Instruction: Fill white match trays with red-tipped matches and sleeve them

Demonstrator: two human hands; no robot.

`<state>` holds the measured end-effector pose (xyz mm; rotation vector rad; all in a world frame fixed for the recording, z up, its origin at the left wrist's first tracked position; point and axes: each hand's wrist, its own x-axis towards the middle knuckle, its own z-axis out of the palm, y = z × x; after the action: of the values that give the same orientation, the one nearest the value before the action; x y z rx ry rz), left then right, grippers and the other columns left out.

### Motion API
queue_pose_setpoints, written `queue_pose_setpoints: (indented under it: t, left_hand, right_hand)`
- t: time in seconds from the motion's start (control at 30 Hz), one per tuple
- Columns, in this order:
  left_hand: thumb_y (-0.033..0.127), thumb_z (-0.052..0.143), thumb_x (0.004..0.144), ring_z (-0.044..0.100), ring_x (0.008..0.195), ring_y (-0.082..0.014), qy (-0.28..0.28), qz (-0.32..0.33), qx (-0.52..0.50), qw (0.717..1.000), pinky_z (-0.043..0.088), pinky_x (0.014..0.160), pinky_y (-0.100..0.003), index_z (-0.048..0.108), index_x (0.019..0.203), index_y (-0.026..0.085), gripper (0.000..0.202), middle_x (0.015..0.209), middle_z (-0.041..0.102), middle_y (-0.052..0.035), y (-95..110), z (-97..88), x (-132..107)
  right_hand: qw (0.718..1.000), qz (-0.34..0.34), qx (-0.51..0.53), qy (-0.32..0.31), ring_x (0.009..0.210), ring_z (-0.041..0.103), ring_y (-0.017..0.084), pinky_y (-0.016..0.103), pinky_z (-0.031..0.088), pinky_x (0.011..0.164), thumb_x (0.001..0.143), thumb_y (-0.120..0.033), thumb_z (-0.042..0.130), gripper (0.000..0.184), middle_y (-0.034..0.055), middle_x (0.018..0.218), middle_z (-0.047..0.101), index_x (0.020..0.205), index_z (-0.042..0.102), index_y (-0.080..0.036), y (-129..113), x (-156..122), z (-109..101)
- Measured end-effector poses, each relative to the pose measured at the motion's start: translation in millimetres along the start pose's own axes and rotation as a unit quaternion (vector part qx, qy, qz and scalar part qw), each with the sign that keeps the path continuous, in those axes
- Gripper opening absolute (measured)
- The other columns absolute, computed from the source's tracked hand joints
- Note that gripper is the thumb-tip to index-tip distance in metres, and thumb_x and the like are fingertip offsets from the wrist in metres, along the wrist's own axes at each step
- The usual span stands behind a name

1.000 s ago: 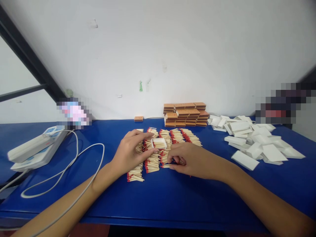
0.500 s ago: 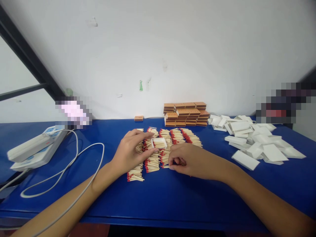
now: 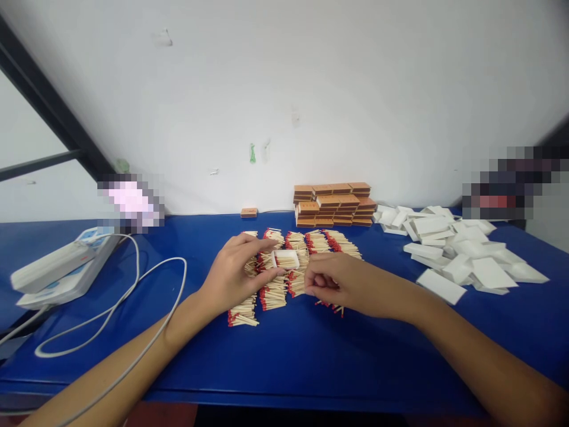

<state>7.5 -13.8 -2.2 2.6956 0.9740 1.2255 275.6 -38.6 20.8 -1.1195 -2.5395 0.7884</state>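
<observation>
Head view: L hand point(image 3: 235, 270) has a white tray point(image 3: 285, 253) btwn thumb & forefinger, part-filled w/ matches, sitting amid rows of loose matches point(image 3: 272, 298) mid-counter point(image 3: 267, 367). R hand point(image 3: 351, 284) curled closed just R of it, over matches; can't tell if it grips any. Strip of counter runs from rows to front edge. Behind: wall point(image 3: 222, 89), stacked matchboxes point(image 3: 332, 204), one lone matchbox point(image 3: 249, 213). Far R: pile of white trays point(image 3: 464, 243). L: power strip point(image 3: 66, 295); cable point(image 3: 185, 267) crosses L forearm.
</observation>
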Motion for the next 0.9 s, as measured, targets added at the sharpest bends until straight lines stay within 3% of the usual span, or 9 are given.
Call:
queue_pose_setpoints:
  t: [0.13,0.3,0.6,0.83,0.9]
  left_hand:
    - [0.044,0.081,0.089,0.066,0.094,-0.0217,-0.010,0.001,-0.001,1.000,0.054,0.087,-0.039,0.071,0.122,0.018,0.044,0.104,0.074,-0.0085,0.4,1.1,-1.1]
    - [0.043,0.082,0.088,0.068,0.095,-0.0215,-0.021,0.017,-0.023,0.999,0.055,0.087,-0.037,0.070,0.124,0.019,0.045,0.105,0.075,-0.0084,4.2,2.4,-1.9]
    - [0.043,0.084,0.085,0.069,0.099,-0.0211,-0.028,0.027,-0.036,0.999,0.056,0.089,-0.035,0.071,0.125,0.019,0.048,0.107,0.074,-0.0091,10.6,4.4,-2.3]
    - [0.042,0.083,0.087,0.069,0.096,-0.0205,-0.013,0.015,-0.033,0.999,0.056,0.086,-0.035,0.071,0.122,0.019,0.043,0.106,0.075,-0.0078,6.3,3.2,-1.5]
    - [0.042,0.083,0.087,0.069,0.096,-0.0208,0.001,0.005,-0.021,1.000,0.056,0.087,-0.037,0.071,0.121,0.020,0.043,0.107,0.076,-0.0072,3.9,3.2,-1.6]
  right_hand:
    - [0.997,-0.006,0.002,0.072,0.070,0.052,0.014,0.026,0.039,0.063,0.101,-0.029,0.059,0.016,-0.0017,0.076,0.059,0.087,0.062,-0.021,0.6,-1.0,-5.3]
    - [0.984,-0.029,-0.058,0.164,0.073,0.055,0.014,0.027,0.040,0.068,0.099,-0.020,0.060,0.011,0.0006,0.085,0.061,0.089,0.063,-0.020,3.1,2.3,-1.0]
    - [0.977,-0.035,-0.098,0.187,0.069,0.056,0.013,0.026,0.039,0.064,0.097,-0.016,0.061,0.010,0.0002,0.086,0.061,0.089,0.063,-0.020,2.4,7.3,15.7]
    - [0.976,-0.062,-0.069,0.196,0.072,0.056,0.013,0.027,0.041,0.068,0.099,-0.017,0.060,0.011,0.0003,0.085,0.062,0.091,0.067,-0.020,-1.2,4.1,6.4]
    - [0.981,-0.064,-0.066,0.172,0.073,0.056,0.014,0.027,0.041,0.067,0.098,-0.017,0.062,0.011,-0.0001,0.081,0.061,0.089,0.067,-0.020,-0.8,2.0,2.8]
